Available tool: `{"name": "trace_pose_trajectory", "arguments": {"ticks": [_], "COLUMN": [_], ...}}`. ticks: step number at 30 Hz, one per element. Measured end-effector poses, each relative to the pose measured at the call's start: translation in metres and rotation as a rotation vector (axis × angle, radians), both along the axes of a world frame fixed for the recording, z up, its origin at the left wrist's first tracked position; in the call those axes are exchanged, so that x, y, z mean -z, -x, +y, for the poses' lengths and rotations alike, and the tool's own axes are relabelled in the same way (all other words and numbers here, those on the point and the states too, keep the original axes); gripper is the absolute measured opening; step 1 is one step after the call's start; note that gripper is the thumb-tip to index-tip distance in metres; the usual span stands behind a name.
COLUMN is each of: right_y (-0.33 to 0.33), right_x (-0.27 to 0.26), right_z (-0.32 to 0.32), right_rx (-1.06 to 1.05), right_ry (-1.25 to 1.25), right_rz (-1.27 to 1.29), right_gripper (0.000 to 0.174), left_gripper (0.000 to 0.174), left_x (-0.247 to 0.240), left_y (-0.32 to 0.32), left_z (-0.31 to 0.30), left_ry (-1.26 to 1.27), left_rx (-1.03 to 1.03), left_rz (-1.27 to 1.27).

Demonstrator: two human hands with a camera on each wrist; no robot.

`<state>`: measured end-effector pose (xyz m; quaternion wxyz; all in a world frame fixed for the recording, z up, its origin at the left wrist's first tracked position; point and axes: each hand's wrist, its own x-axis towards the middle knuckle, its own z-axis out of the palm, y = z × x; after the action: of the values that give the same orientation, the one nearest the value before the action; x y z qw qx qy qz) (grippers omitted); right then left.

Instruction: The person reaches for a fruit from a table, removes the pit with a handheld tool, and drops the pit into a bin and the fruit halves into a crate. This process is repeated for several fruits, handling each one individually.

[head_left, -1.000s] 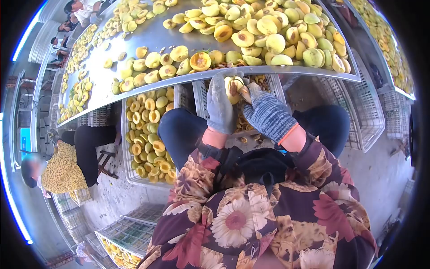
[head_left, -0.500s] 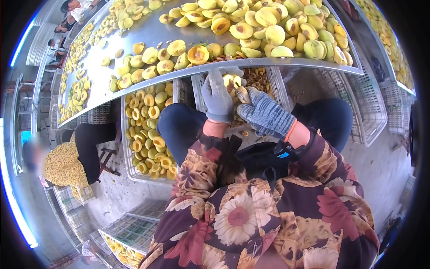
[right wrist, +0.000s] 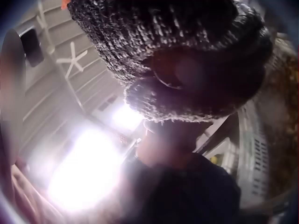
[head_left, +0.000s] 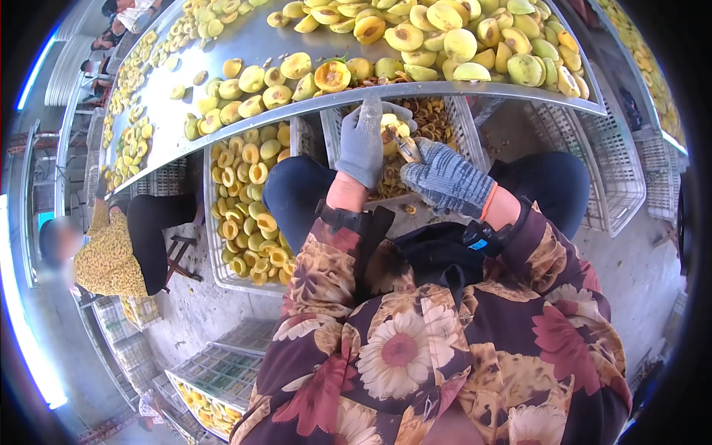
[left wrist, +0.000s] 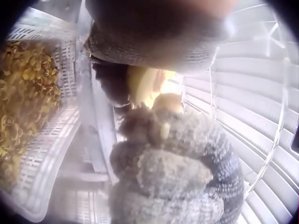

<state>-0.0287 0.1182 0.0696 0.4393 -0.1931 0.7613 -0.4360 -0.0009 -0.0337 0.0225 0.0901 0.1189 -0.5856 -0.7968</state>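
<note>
My left hand (head_left: 362, 144), in a light grey glove, holds a yellow peach piece (head_left: 391, 126) just below the metal table's front edge. Close beside it, my right hand (head_left: 451, 178), in a blue-grey knit glove, grips a tool by its wooden handle (head_left: 409, 150). The tool's thin metal end meets the peach flesh. In the left wrist view, the peach (left wrist: 142, 84) shows pale yellow between the two gloves, partly covered by fingers. The right wrist view shows mostly the dark knit glove (right wrist: 187, 70); the tool is hidden there.
Peach halves (head_left: 460, 44) heap on the metal table (head_left: 245, 44). Under my hands stands a white crate (head_left: 467, 133) of brown pits and scraps. Left of my knee, another crate (head_left: 213, 259) holds pitted halves. Empty-looking crates (head_left: 627, 185) stand at right. Another person (head_left: 111, 259) sits at left.
Both hands have shifted slightly while keeping the peach and the tool. The tool's handle has turned more upright against the peach. The person at left now reaches an arm towards the table.
</note>
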Motion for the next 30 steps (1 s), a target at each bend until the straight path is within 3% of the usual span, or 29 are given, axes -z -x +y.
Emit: {"name": "trace_pose_trajectory", "arguments": {"ticks": [3, 6, 8, 10, 14, 18, 20, 23, 25, 27, 28, 30], "right_y": [0.006, 0.003, -0.006, -0.001, 0.0, 0.009, 0.012, 0.011, 0.008, 0.007, 0.008, 0.008], "right_x": [0.013, 0.03, 0.029, 0.033, 0.039, 0.006, 0.015, 0.038, 0.043, 0.038, 0.044, 0.049], "right_z": [0.005, 0.001, -0.003, -0.003, -0.002, -0.002, 0.003, 0.016, 0.021, 0.023, 0.021, 0.024], "right_rx": [-0.035, -0.04, 0.023, -0.034, -0.116, -0.211, -0.205, -0.28, -0.175, 0.137, 0.105, 0.141], "right_ry": [0.102, 0.149, 0.139, 0.07, 0.091, -0.08, 0.067, 0.463, 0.637, 0.6, 0.664, 0.648], "right_rz": [-0.198, -0.032, 0.277, 0.246, 0.41, 0.171, -0.049, -0.11, -0.487, -1.279, -1.514, -1.478], "right_gripper": [0.016, 0.022, 0.027, 0.029, 0.031, 0.026, 0.024, 0.022, 0.024, 0.027, 0.028, 0.028], "left_gripper": [0.053, 0.055, 0.057, 0.058, 0.061, 0.063, 0.063, 0.064, 0.064, 0.064, 0.063, 0.062], "left_x": [0.007, 0.009, 0.004, -0.001, -0.005, -0.005, -0.001, 0.005, 0.01, 0.014, 0.015, 0.017], "left_y": [0.0, 0.0, -0.001, -0.002, -0.003, -0.001, 0.0, 0.0, 0.002, 0.006, 0.007, 0.008], "left_z": [0.004, 0.011, 0.01, 0.007, -0.004, -0.004, -0.005, -0.001, 0.003, 0.007, 0.009, 0.013], "left_ry": [0.068, -0.124, 0.121, 0.205, 0.113, -0.105, -0.045, -0.037, -0.093, -0.185, -0.218, -0.285], "left_rx": [-0.09, -0.213, -0.166, -0.094, 0.086, 0.103, 0.119, 0.06, 0.005, -0.039, -0.04, -0.04], "left_rz": [0.141, 0.047, 0.165, 0.178, 0.045, -0.141, -0.074, 0.013, 0.056, 0.093, 0.088, 0.075]}}
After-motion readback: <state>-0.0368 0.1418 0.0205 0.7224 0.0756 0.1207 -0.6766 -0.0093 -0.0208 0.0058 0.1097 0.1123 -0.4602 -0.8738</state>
